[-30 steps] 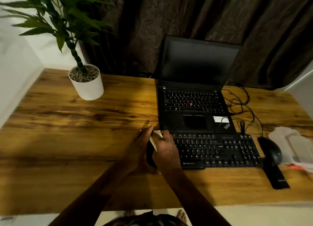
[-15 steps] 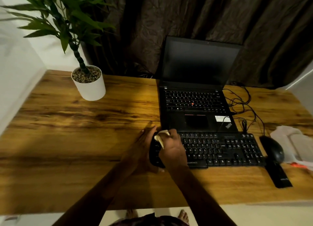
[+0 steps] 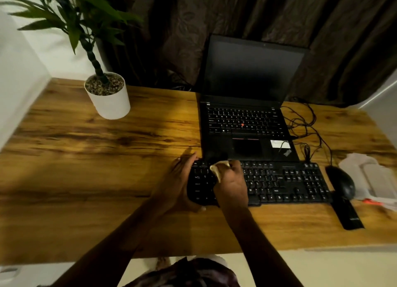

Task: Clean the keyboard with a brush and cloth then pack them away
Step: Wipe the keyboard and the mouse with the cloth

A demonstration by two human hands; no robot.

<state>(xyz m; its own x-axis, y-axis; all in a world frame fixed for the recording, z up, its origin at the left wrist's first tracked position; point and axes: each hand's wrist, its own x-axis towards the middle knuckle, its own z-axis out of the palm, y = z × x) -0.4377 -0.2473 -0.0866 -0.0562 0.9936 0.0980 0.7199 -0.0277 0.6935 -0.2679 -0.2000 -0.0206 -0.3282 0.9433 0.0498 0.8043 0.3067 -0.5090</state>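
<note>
Keyboard (image 3: 285, 183), black, lies near the worktop's (image 3: 107, 157) front edge, right of the middle and just in front of an open laptop (image 3: 247, 114). The right hand (image 3: 233, 181) grips a pale crumpled cloth (image 3: 217, 168) and holds it on the keys of the keyboard's left part. The left hand (image 3: 178, 179) clasps the keyboard's left end, fingers at the far edge and thumb at the near edge. A dark mouse (image 3: 341, 183) sits just beside the keyboard's right end, with a flat black bar (image 3: 348, 213) in front of it and pale packaging (image 3: 369, 175) at the right edge. Black cables (image 3: 305, 123) tangle to the right of the laptop. A potted plant (image 3: 109, 99) stands near the back left corner.
</note>
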